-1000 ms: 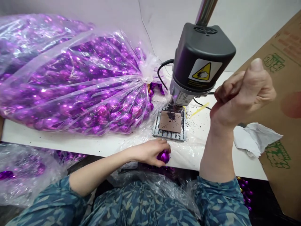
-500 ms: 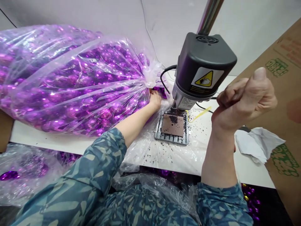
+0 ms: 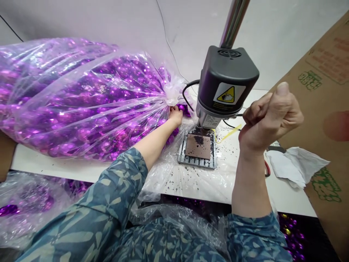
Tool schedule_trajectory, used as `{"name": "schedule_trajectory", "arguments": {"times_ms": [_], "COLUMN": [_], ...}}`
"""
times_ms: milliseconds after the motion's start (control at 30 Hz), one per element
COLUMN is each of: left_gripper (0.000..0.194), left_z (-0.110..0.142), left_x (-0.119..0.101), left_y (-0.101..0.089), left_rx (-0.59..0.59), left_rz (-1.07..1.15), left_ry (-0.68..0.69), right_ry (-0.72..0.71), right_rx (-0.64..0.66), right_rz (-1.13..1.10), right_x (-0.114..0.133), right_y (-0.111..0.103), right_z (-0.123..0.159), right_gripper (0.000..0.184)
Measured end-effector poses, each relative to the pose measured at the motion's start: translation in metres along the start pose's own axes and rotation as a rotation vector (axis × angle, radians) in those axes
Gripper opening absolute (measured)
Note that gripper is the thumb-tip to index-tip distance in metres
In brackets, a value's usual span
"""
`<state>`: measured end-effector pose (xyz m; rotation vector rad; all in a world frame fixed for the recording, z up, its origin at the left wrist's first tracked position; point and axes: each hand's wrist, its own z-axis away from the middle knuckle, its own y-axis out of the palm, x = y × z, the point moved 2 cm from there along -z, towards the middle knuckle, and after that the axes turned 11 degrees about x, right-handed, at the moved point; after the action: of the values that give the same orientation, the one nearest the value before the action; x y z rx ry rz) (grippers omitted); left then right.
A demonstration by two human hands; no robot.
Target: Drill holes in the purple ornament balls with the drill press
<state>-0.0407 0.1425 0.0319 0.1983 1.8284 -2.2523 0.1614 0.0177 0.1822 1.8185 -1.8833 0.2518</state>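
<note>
Left hand (image 3: 176, 115): extended to the gathered neck (image 3: 173, 95) of a large transparent bag (image 3: 81, 120). The fingers are partly curled and reach in among loose purple baubles (image 3: 185, 110) beside the neck. The fingertips are hidden, so whether a bauble is grasped cannot be told. The bag is filled with similar faceted, shiny purple pieces and lies on its side along the left part of the white surface (image 3: 289, 202).

Right hand (image 3: 272, 116): raised beside the bench machine (image 3: 229, 80) and clenched, thumb uppermost. A short dark rod (image 3: 239, 115) runs from the machine toward the fist; what the fingers enclose is hidden.

Machine: dark grey motor housing on a tilted-looking metal column (image 3: 235, 23), with a yellow hand-hazard label (image 3: 229, 94) on the front. Below the head sits a slotted metal base plate (image 3: 196, 162) carrying a flat brown pad (image 3: 201, 152). The pad shows one small dark hole and a heap of dark chips (image 3: 199, 139); further chips are scattered on the surface around the plate.

Adjacent items: a yellow strip (image 3: 231, 133) lies to the right of the plate. Crumpled white paper (image 3: 289, 167) rests beyond the right forearm, near a red curved object (image 3: 267, 169) — partly covered by that arm. A printed cardboard box (image 3: 327, 142) stands at the right edge.
</note>
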Motion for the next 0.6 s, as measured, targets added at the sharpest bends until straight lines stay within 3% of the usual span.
{"name": "schedule_trajectory", "arguments": {"times_ms": [100,233,300,367,500,600], "left_gripper": [0.059,0.050,0.046,0.041,0.024,0.016], "left_z": [0.005,0.016,0.028,0.045,0.088,0.114], "left_x": [-0.001,0.000,0.003,0.009,0.021,0.024], "left_y": [-0.005,-0.017,-0.023,-0.026,-0.012,0.007], "left_rx": [-0.003,-0.026,-0.077,-0.088,0.141,0.290], "left_rz": [0.041,0.154,0.429,0.859,1.545,1.748], "left_ry": [0.015,0.073,0.174,0.260,0.256,0.269], "right_ry": [-0.004,0.008,0.020,0.021,0.015,0.006], "right_rx": [0.012,-0.013,-0.017,-0.024,-0.026,-0.025], "right_rz": [0.007,0.024,0.027,0.022,0.016,-0.026], "right_x": [0.001,0.001,0.001,0.000,-0.001,-0.002], "right_y": [0.000,0.001,0.001,0.001,0.001,0.001], "right_z": [0.000,0.001,0.001,0.000,-0.001,-0.001], "right_gripper": [0.056,0.054,0.055,0.057,0.060,0.057]}}
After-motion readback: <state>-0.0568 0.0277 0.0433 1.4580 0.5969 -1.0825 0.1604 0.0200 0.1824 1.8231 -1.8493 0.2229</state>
